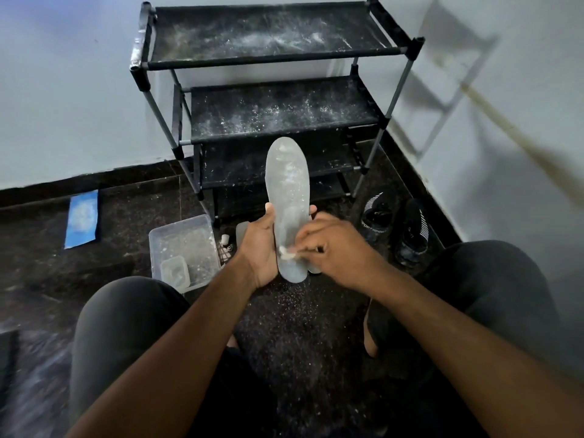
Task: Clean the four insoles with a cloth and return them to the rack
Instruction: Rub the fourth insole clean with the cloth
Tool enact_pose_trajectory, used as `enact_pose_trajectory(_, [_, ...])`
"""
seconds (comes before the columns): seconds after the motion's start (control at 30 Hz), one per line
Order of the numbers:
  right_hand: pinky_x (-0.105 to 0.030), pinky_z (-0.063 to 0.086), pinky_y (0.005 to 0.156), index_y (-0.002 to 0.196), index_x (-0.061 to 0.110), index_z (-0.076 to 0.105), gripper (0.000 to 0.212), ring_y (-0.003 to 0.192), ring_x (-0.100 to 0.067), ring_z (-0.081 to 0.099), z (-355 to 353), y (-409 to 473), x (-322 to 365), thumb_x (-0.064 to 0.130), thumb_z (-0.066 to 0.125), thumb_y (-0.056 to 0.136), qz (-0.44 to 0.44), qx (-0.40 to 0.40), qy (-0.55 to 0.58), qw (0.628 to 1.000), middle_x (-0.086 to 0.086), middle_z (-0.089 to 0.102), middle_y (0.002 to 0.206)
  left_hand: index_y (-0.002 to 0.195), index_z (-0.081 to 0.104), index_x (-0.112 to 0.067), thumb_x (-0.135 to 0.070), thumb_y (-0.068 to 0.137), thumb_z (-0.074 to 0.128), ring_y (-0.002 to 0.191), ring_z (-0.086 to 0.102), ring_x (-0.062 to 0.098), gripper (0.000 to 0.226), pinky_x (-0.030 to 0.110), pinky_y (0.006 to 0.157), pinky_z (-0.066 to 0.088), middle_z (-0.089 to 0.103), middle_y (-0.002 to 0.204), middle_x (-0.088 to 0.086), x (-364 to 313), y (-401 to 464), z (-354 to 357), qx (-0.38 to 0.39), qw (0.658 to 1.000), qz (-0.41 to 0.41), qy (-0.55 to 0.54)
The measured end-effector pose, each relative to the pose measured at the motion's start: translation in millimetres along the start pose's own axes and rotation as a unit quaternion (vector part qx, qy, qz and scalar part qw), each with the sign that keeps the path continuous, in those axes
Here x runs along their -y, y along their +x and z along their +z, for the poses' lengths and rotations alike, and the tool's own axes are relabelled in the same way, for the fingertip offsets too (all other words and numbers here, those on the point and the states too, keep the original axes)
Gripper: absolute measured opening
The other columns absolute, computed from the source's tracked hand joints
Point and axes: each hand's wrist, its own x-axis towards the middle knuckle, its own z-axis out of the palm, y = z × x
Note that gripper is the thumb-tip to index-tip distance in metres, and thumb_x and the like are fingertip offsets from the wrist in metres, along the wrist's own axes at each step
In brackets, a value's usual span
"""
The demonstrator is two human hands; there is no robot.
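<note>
head: left hand (259,248) grips insole (288,191)

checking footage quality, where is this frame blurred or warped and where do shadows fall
Head view: wide-angle bend bows the black metal shoe rack and walls; motion blur smears the right wall's brownish streak and lower left floor; the rack's shadow falls on the right wall; the grey dusty insole and both hands stay fairly sharp.
</note>
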Motion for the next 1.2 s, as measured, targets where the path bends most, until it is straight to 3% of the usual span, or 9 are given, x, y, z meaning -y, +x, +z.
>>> enact_pose_trajectory(0.1, [-0.018,0.040,0.074,0.102,0.020,0.077,0.019,0.084,-0.003,0.044,-3,6,-10,0.024,0.074,0.084,0.034,-0.115,-0.050,0.992,0.013,0.068,0.094,0.143,0.054,-0.005,-0.053,0.108,0.028,0.096,0.073,0.023,0.065,0.037,0.080,0.061,0.072,0.116,0.014,2,2,0,0.005,1.000,0.009,0.002])
enact_pose_trajectory(0.23, [-0.022,0.040,0.093,0.099,0.019,0.077,0.013,0.093,0.002,0.042,10,4,-8,0.019,0.072,0.087,0.013,-0.001,-0.076,0.997,0.015,0.065,0.096,0.137,0.060,-0.006,-0.056,0.108,0.023,0.117,0.067,0.027,0.068,0.044,0.102,0.052,0.068,0.130,0.014,1,2,0,0.003,0.999,0.014,0.043])
enact_pose_trajectory(0.33, [-0.022,0.042,0.085,0.094,0.023,0.077,0.010,0.090,0.006,0.043,1,-2,-1,0.025,0.074,0.085,0.007,0.095,-0.043,0.994,0.024,0.056,0.085,0.139,0.062,-0.008,-0.061,0.107,0.021,0.134,0.056,0.035,0.074,0.053,0.114,0.041,0.061,0.142,0.018,-1,6,-12,-0.009,0.999,0.011,0.036])
enact_pose_trajectory(0.47, [-0.010,0.033,0.075,0.095,0.020,0.077,0.014,0.082,0.000,0.041,-8,5,-2,0.029,0.069,0.087,0.018,-0.038,-0.059,0.997,0.020,0.059,0.088,0.146,0.052,-0.003,-0.057,0.108,0.024,0.133,0.053,0.032,0.071,0.046,0.112,0.045,0.052,0.150,0.021,0,6,-8,0.014,1.000,0.016,0.023])
enact_pose_trajectory(0.67, [-0.026,0.044,0.088,0.092,0.020,0.079,0.010,0.090,0.000,0.051,-4,3,-4,0.023,0.077,0.082,0.025,0.095,-0.021,0.995,0.018,0.063,0.087,0.148,0.051,-0.007,-0.062,0.106,0.021,0.143,0.045,0.038,0.076,0.056,0.119,0.034,0.052,0.151,0.020,-2,7,-10,0.018,0.999,0.005,0.030])
enact_pose_trajectory(0.8, [-0.015,0.042,0.087,0.095,0.017,0.079,0.013,0.088,0.003,0.053,-8,8,3,0.019,0.075,0.083,0.031,-0.014,0.016,0.999,0.018,0.063,0.086,0.148,0.051,-0.005,-0.058,0.108,0.024,0.137,0.051,0.032,0.071,0.050,0.112,0.041,0.054,0.149,0.018,0,5,-3,0.023,0.999,0.012,0.029])
enact_pose_trajectory(0.93, [-0.029,0.049,0.090,0.092,0.015,0.078,0.010,0.088,0.000,0.059,-6,4,4,0.019,0.075,0.083,0.033,0.090,0.007,0.995,0.015,0.065,0.087,0.144,0.054,-0.007,-0.057,0.108,0.020,0.129,0.058,0.030,0.071,0.049,0.108,0.046,0.059,0.145,0.015,-3,2,-1,0.015,0.999,0.016,0.025])
enact_pose_trajectory(1.1, [-0.005,0.035,0.084,0.096,0.014,0.078,0.016,0.081,0.007,0.053,-18,6,-1,0.020,0.076,0.082,0.049,-0.018,0.030,0.998,0.021,0.062,0.088,0.145,0.053,-0.004,-0.056,0.109,0.021,0.128,0.058,0.030,0.071,0.045,0.107,0.049,0.058,0.145,0.017,-6,3,-1,0.010,0.999,0.022,0.027])
enact_pose_trajectory(1.2, [-0.020,0.047,0.088,0.092,0.019,0.078,0.012,0.084,0.006,0.056,-6,10,-5,0.018,0.078,0.081,0.059,0.039,-0.016,0.997,0.018,0.066,0.093,0.145,0.053,-0.005,-0.056,0.109,0.018,0.134,0.055,0.030,0.071,0.047,0.112,0.044,0.059,0.145,0.016,-2,1,6,0.010,0.998,0.017,0.052])
